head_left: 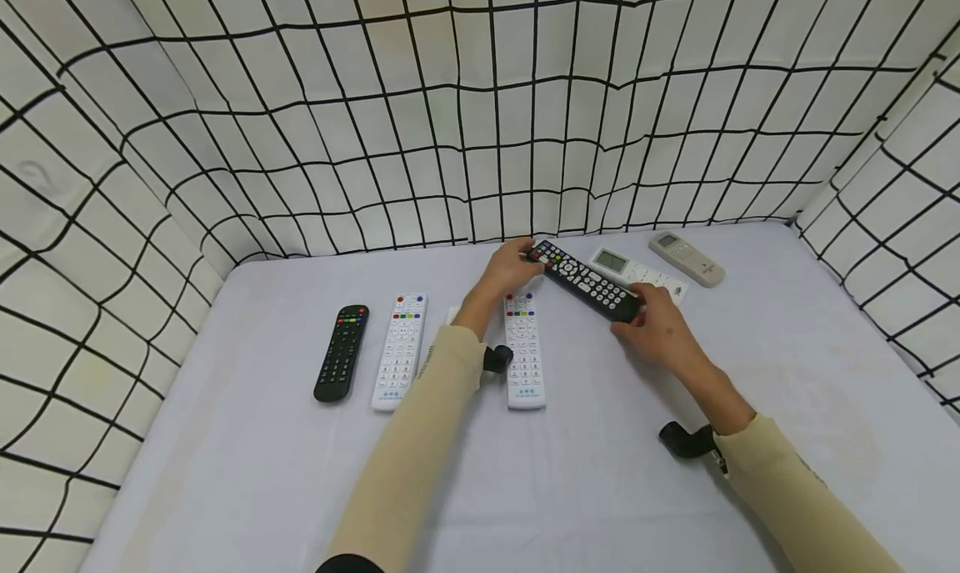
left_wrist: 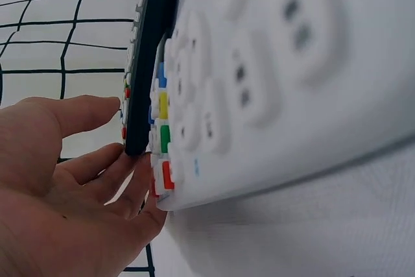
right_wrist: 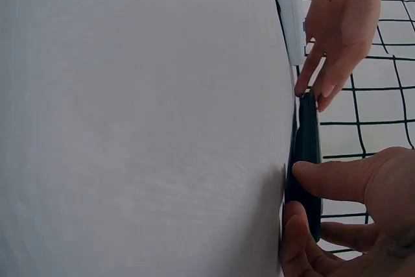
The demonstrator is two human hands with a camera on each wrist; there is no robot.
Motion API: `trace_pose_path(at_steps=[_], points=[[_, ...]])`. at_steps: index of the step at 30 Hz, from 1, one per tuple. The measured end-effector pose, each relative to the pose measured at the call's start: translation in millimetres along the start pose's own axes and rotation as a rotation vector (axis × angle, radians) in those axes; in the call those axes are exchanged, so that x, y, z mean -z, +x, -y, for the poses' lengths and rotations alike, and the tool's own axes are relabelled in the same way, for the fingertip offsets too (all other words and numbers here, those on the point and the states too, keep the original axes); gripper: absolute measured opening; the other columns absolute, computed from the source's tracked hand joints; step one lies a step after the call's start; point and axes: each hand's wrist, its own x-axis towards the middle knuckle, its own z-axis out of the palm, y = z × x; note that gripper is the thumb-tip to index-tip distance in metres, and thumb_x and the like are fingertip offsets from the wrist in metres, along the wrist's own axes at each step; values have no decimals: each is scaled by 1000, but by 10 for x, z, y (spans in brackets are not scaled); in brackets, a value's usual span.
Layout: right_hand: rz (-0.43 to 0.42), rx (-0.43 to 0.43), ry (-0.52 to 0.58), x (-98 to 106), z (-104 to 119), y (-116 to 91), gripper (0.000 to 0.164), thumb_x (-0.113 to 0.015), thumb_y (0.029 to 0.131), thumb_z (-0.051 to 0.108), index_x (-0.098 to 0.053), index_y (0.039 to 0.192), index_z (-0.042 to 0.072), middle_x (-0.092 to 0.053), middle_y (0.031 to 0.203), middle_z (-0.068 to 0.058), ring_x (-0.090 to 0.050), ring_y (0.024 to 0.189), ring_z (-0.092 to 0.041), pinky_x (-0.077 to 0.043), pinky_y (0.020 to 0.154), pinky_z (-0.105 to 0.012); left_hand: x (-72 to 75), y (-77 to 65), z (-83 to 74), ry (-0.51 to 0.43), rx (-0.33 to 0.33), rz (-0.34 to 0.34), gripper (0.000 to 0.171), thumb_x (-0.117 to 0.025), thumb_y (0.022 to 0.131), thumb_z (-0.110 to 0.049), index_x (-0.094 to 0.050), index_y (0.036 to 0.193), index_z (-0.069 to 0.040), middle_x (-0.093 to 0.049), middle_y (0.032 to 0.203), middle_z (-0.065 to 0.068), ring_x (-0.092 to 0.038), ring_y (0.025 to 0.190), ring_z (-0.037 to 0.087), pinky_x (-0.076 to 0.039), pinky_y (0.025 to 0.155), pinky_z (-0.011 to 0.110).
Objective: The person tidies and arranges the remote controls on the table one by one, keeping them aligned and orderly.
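Note:
A long black remote control (head_left: 581, 279) with white buttons lies slantwise between both hands at the back of the table. My left hand (head_left: 506, 268) holds its far left end, the thumb by the button face and the fingers behind, as the left wrist view shows. At the lower right end, my right hand (head_left: 660, 327) pinches it between thumb and fingers. Just in front of the left hand lies a white remote (head_left: 525, 356) with coloured buttons. Partly covered by the black remote is a white air-conditioner remote (head_left: 637, 274) with a small screen.
A beige remote (head_left: 686, 258) lies at the back right. On the left are a second white remote (head_left: 400, 352) and a smaller black remote (head_left: 342, 354). Something white shows partly beneath the left forearm. Black netting (head_left: 480, 89) over white cloth encloses the white table (head_left: 600, 490).

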Motion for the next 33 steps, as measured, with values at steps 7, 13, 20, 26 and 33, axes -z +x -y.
trace_pose_path(at_steps=[7, 13, 20, 26, 33], points=[[6, -13, -41, 69, -27, -39, 70, -75, 95, 21, -43, 152, -7, -57, 122, -28, -62, 101, -33, -51, 77, -33, -31, -4, -24, -27, -32, -46, 57, -69, 99, -18, -52, 153, -11, -57, 152, 11, -57, 136, 29, -49, 113, 43], [-2, -16, -24, 68, -38, -122, 71, -78, 94, 25, -46, 150, -4, -60, 131, -29, -64, 105, -34, -53, 78, -34, -39, -15, -32, -35, -43, -65, 45, -67, 101, -22, -60, 145, -11, -59, 150, 10, -58, 134, 28, -50, 111, 42], [0, -33, 34, 11, 27, -243, 70, -79, 92, 31, -48, 146, -1, -62, 131, -27, -64, 105, -32, -52, 78, -31, -27, -23, -33, -71, -59, -72, 40, -69, 101, -23, -65, 139, -11, -62, 147, 9, -61, 128, 29, -54, 104, 41], [9, -38, 83, -4, 130, -338, 72, -80, 92, 31, -44, 146, 0, -63, 123, -23, -63, 94, -26, -50, 72, -28, -3, -29, -38, -58, -60, -33, 43, -72, 99, -26, -65, 140, -14, -62, 146, 9, -64, 126, 27, -55, 103, 39], [16, 4, 114, -14, 214, -456, 75, -82, 91, 30, -42, 150, 3, -63, 127, -24, -64, 98, -27, -50, 72, -30, 54, -72, -121, -5, -89, 34, 54, -78, 94, -30, -63, 144, -17, -60, 148, 9, -63, 127, 28, -56, 101, 41]])
